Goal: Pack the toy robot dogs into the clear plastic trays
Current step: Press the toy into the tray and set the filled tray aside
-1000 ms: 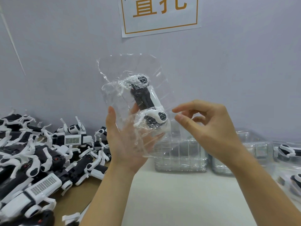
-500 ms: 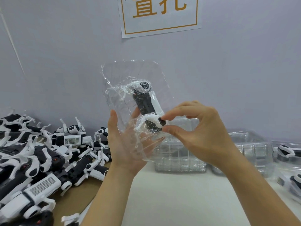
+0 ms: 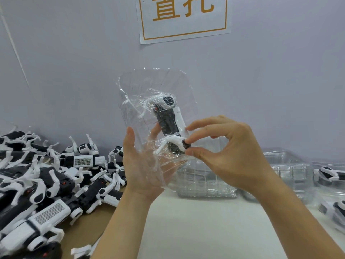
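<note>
White tabletop [image 3: 196,230] fills the lower centre of the frame, below both of my forearms. At centre, my left hand [image 3: 141,165] cradles a clear plastic tray [image 3: 134,101] upright from behind, fingers straight and relaxed against its back, palm under the lower edge. A toy robot dog [image 3: 169,122] sits in the tray's moulded cavity, head end toward the top of the frame, black body and white shell showing through the film. Just right of centre, my right hand [image 3: 224,152] pinches the dog's lower end, thumb and forefinger narrowed onto a dark round joint [image 3: 186,146] beside the white leg.

Judgement: the step in hand is seating that lower end. It is best done by pressing squarely toward the supporting palm, so the thin tray does not buckle, and by guiding the thin white leg into its recess rather than forcing it. Whether the dog is fully home I cannot tell through the glare.

At lower and middle left lies a heap of unpacked robot dogs [image 3: 46,180]. Behind my hands stand stacked empty trays [image 3: 207,182], with packed trays [image 3: 330,176] at the right edge. Farthest back, a printed sign [image 3: 183,17] hangs on the pale wall [image 3: 280,71].
</note>
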### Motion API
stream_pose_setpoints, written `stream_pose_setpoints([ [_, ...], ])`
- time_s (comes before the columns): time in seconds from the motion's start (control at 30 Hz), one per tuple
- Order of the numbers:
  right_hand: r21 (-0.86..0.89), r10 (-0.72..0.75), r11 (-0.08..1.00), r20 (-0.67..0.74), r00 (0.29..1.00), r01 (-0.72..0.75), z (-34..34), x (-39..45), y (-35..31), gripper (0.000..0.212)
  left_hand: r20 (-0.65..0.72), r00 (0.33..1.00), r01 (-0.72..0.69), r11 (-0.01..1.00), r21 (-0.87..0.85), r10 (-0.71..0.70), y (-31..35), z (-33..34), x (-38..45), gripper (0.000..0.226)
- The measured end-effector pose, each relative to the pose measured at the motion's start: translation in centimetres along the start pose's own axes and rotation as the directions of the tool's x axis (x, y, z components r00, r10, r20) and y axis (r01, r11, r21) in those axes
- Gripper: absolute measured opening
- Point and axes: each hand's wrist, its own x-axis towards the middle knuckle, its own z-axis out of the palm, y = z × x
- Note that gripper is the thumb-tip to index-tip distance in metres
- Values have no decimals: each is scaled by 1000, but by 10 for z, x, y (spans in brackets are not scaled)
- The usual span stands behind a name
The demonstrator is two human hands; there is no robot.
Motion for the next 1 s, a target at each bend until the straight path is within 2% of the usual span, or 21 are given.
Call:
stream_pose_setpoints([
  [0.27,-81,-42,996,43,998,45,4,0,-3,23,-51,997,-48,996,76,52,1,-3,-2,70],
  [0.53,-61,-27,998,106,994,34,0,-1,-1,10,-38,999,-25,993,119,30,0,-4,-6,65],
  [0.6,-28,-26,999,65,998,28,0,0,-1,6,-13,1000,-5,993,115,7,-1,-3,-7,66],
  [0.7,7,-45,999,-68,997,45,2,1,0,2,55,998,2,996,84,-7,-5,-2,-6,60],
  [0.73,21,-52,998,-124,991,56,3,2,0,4,58,998,10,996,89,-15,-6,-1,-6,59],
  [0.8,37,-59,997,-213,975,68,4,3,-1,23,44,997,53,996,70,-56,-7,1,-3,61],
  [0.87,-16,-77,997,-243,967,76,5,3,1,36,151,984,94,995,28,-98,-8,2,-5,63],
  [0.93,-104,-105,991,-242,965,82,6,4,3,33,103,985,130,988,87,-139,-11,-2,-4,67],
  [1.0,-151,-117,985,-243,963,81,5,4,5,26,73,990,111,988,105,-119,-13,-5,-3,71],
])
